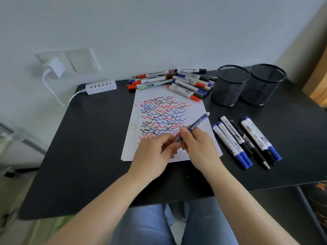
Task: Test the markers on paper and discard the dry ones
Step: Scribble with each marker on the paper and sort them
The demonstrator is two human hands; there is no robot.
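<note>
now | both hands [177, 147] pinch blue pen [194, 125] over scribbled paper [169, 117] | marker labels unreadable

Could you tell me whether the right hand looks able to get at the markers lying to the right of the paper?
Probably yes: the row of markers lies on the desk just beside the right hand with nothing between, but that hand first has to release the pen.

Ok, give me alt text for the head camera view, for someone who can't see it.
Both hands, left and right, hold a blue pen over paper covered in red, blue and black squiggles. Markers lie right of it; more markers and two mesh cups sit behind.
</note>
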